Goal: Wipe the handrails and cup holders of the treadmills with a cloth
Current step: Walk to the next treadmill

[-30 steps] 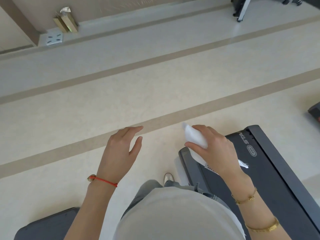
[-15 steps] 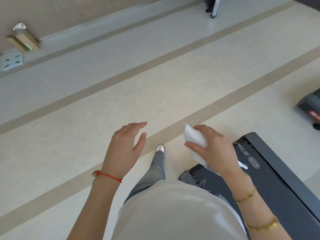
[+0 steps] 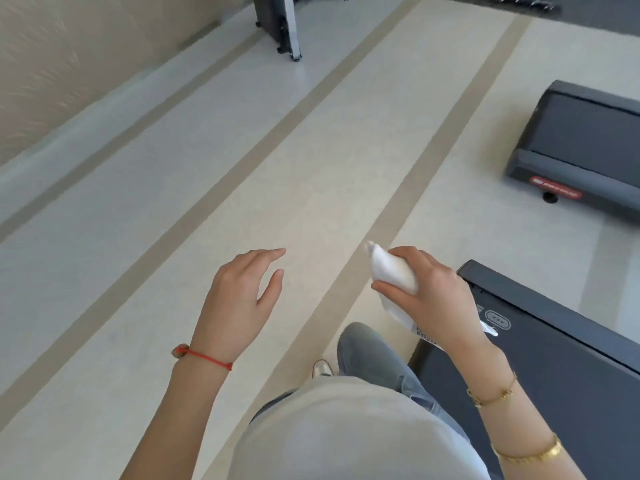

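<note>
My right hand (image 3: 433,296) grips a folded white cloth (image 3: 391,271), whose tip sticks out to the left above the pale floor. My left hand (image 3: 239,299) hovers beside it with relaxed fingers, holding nothing. The rear end of a dark treadmill deck (image 3: 561,368) lies at the lower right, partly under my right forearm. The tail of a second treadmill (image 3: 581,143) with a red label sits at the right edge. No handrail or cup holder is in view.
The pale floor (image 3: 242,188) has tan stripes running diagonally. A beige wall (image 3: 69,64) fills the upper left. A folded dark machine (image 3: 277,26) on small wheels stands at the top by the wall. My leg and shoe (image 3: 322,368) are below my hands.
The view has swung to the right as I walk; the second treadmill has come further into sight and the box by the wall has left the frame. Both hands keep their pose.
</note>
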The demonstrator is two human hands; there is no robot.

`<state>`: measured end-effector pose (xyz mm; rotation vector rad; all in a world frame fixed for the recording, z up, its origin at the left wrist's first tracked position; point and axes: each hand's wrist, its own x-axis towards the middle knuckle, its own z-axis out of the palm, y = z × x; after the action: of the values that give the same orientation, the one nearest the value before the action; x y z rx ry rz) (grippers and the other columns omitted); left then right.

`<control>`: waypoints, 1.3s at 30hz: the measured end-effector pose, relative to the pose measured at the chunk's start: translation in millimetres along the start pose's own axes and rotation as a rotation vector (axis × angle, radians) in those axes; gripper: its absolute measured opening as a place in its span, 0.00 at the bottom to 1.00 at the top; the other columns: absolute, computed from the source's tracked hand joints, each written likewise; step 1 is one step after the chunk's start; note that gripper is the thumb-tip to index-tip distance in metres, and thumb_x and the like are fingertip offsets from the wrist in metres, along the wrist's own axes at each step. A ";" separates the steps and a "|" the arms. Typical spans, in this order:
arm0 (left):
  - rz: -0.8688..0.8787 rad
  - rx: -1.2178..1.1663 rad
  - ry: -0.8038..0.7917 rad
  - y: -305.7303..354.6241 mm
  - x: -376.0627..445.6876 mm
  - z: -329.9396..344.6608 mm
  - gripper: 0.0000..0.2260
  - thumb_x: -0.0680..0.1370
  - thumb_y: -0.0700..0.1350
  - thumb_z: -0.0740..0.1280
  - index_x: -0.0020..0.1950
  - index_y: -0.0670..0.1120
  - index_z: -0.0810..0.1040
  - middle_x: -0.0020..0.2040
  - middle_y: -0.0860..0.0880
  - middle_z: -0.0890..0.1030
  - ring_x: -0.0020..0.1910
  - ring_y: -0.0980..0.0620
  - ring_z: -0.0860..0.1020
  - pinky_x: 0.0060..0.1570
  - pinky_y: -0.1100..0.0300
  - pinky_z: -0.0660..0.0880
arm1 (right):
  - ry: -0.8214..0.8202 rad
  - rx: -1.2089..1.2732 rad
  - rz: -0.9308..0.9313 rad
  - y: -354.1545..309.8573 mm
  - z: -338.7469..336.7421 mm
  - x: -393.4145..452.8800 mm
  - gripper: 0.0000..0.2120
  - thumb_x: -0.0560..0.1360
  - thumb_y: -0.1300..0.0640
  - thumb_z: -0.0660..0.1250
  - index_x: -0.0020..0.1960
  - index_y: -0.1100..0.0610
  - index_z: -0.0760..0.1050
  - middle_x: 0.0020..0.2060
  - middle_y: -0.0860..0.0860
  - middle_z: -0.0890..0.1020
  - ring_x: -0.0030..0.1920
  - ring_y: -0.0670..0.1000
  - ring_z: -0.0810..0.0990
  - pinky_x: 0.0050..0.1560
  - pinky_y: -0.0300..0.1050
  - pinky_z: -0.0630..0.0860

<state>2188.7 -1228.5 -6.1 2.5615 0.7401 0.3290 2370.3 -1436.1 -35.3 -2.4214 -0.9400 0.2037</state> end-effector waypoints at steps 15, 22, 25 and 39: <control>0.299 -0.100 -0.236 73.5 306.9 94.3 0.13 0.81 0.44 0.64 0.65 0.47 0.78 0.61 0.54 0.80 0.62 0.55 0.76 0.63 0.61 0.70 | 0.194 0.008 0.387 114.9 -54.5 182.0 0.21 0.70 0.36 0.69 0.58 0.43 0.72 0.50 0.40 0.79 0.45 0.52 0.80 0.39 0.47 0.73; 0.380 -0.134 -0.286 157.1 441.6 150.0 0.13 0.81 0.46 0.63 0.65 0.50 0.78 0.60 0.55 0.80 0.60 0.56 0.77 0.59 0.66 0.69 | 0.258 -0.017 0.459 197.6 -124.6 275.1 0.21 0.70 0.36 0.69 0.58 0.43 0.72 0.52 0.42 0.79 0.47 0.52 0.79 0.41 0.46 0.72; 0.430 -0.165 -0.313 193.3 489.4 172.1 0.13 0.81 0.46 0.63 0.65 0.50 0.78 0.60 0.55 0.80 0.59 0.57 0.77 0.60 0.66 0.69 | 0.305 -0.007 0.522 229.2 -145.7 299.6 0.21 0.70 0.36 0.69 0.58 0.44 0.72 0.51 0.42 0.79 0.46 0.53 0.79 0.39 0.46 0.72; 0.740 -0.175 -0.543 378.3 698.9 315.5 0.13 0.81 0.45 0.63 0.65 0.49 0.78 0.58 0.54 0.81 0.58 0.54 0.78 0.58 0.60 0.73 | 0.523 0.010 0.877 395.1 -212.2 401.0 0.20 0.69 0.37 0.71 0.57 0.44 0.74 0.49 0.41 0.80 0.44 0.51 0.79 0.38 0.44 0.68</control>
<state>3043.5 -1239.7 -27.5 2.4788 -0.4256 -0.0889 2968.0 -1503.7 -43.9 -2.5215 0.3719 -0.1218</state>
